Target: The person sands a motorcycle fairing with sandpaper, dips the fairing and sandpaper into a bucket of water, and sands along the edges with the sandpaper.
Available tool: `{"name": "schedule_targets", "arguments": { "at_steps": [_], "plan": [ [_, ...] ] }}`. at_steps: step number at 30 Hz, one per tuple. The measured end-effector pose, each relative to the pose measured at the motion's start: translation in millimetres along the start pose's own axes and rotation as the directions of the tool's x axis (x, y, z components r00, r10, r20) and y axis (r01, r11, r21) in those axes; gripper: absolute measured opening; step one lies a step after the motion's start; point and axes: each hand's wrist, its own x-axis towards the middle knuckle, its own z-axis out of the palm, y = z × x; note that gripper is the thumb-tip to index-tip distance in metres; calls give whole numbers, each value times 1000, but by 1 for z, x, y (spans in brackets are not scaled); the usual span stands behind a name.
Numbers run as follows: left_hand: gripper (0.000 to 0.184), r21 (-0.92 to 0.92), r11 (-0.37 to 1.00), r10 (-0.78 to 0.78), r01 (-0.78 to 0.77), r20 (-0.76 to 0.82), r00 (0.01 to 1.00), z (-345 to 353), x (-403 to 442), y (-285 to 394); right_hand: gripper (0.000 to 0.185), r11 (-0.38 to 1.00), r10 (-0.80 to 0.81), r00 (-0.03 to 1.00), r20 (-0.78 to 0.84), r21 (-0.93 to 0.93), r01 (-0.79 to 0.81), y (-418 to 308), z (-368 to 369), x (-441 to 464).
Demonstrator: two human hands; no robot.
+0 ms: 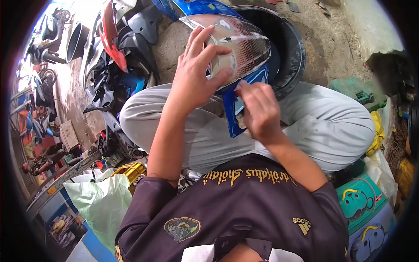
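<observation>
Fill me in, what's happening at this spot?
Two bare hands are working on a curved, clear plastic cover set against a glossy blue plastic panel. The left hand is spread on the cover; the right hand has its fingertips at the cover's lower edge, by the panel. Both parts sit over the person's lap, beside a round black tub. Whether the right fingertips pinch anything is unclear.

This is a workshop for motorcycles, rough and crowded. Motorcycles (47,52) stand along the left, and loose body panels (142,54) in black, grey and red lie heaped at the far left. A blue panel (233,120) is being handled down at floor level, next to a black tub (297,59). The floor (325,54) looks like bare, stained concrete. A yellow crate (132,171) sits near left, green cases (361,197) near right.
</observation>
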Motion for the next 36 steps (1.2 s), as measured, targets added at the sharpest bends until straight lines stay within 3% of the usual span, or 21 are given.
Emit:
{"name": "schedule_targets", "arguments": {
  "at_steps": [2, 4, 6, 9, 12, 14, 16, 19, 22, 24, 26, 29, 33, 36],
  "plan": [
    [42, -4, 1000, -1, 1, 8, 1000, 0, -2, -1, 26, 996, 24, 999, -45, -89, -28, 30, -3, 4],
    [41, 4, 1000, 10, -10, 2, 1000, 2, -3, 0, 17, 962, 239, 966, -102, -108, -250, 55, -5, 12],
    [41, 3, 1000, 2, -2, 11, 1000, 2, -1, 2, 16, 978, 174, 982, -78, -102, -181, 50, -9, 14],
    [42, -4, 1000, -1, 1, 1, 1000, 0, -2, -1, 31, 1000, 10, 1000, -20, 2, -10, 9, 2, 1],
    [42, -8, 1000, 14, -14, -2, 1000, 0, -1, -4, 27, 998, 38, 998, -52, -53, -41, 33, 1, -3],
    [42, -11, 1000, 17, -17, 0, 1000, 1, -4, -5, 22, 966, 243, 965, -95, -72, -250, 58, -4, 5],
    [42, -10, 1000, 20, -20, -9, 1000, 1, -2, -5, 22, 979, 184, 983, -26, -85, -186, 40, -8, 10],
    [43, 12, 1000, 22, -22, -3, 1000, -3, -2, -6, 17, 995, 57, 998, -3, 87, -56, 1, -2, 7],
    [43, -46, 999, 19, -19, -9, 1000, 0, -3, -7, 20, 991, 118, 993, 3, -66, -118, 32, -9, 12],
    [44, -21, 1000, 22, -22, -1, 1000, -1, -4, -6, 16, 932, 356, 928, -113, -26, -361, 62, -4, 14],
    [44, -13, 1000, 21, -21, 2, 1000, -2, -2, -5, 13, 933, 360, 926, -111, 49, -357, 59, -2, 9],
    [44, -21, 1000, 5, -5, 1, 1000, -4, -3, -7, 14, 985, 132, 988, -82, 126, -122, 25, -5, 9],
    [43, -69, 997, 22, -22, -3, 1000, -3, -3, -8, 17, 958, 275, 948, -162, -33, -284, 62, -1, 13],
    [44, -97, 995, 14, -14, -1, 1000, -7, -1, -10, 19, 989, 145, 987, -69, 11, -145, 41, -5, 8]
  ]
}}
